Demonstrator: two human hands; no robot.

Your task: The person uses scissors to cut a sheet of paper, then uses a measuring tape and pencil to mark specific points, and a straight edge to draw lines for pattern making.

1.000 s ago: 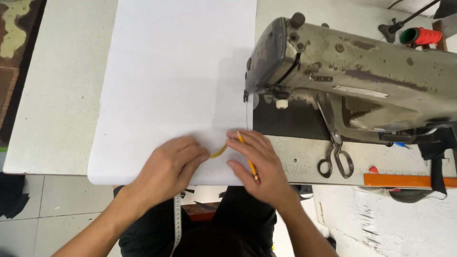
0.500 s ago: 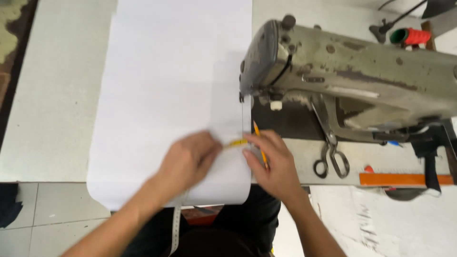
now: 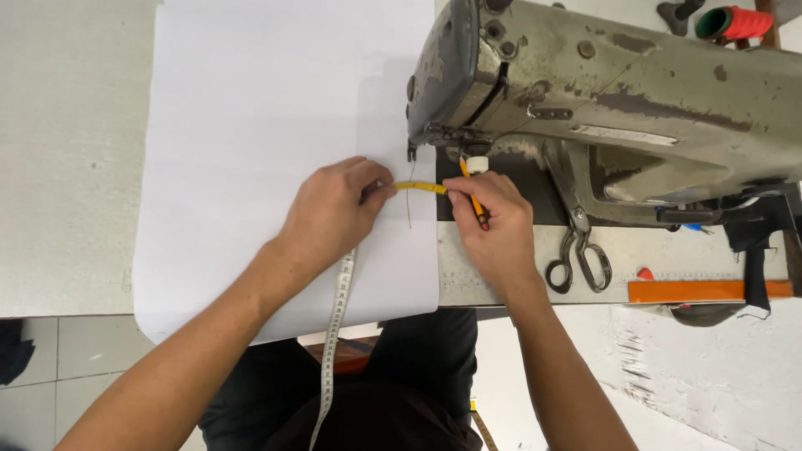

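Hands shifted up | left hand (image 3: 330, 213), right hand (image 3: 493, 225) stretch tape measure (image 3: 420, 188)

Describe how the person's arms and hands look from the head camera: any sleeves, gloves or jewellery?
Both forearms are bare as far as the view reaches; no sleeve edge shows. The left hand and the right hand wear no gloves. No ring, watch or bracelet is visible on either wrist or on the fingers that show. Below the arms, the person wears dark clothing.
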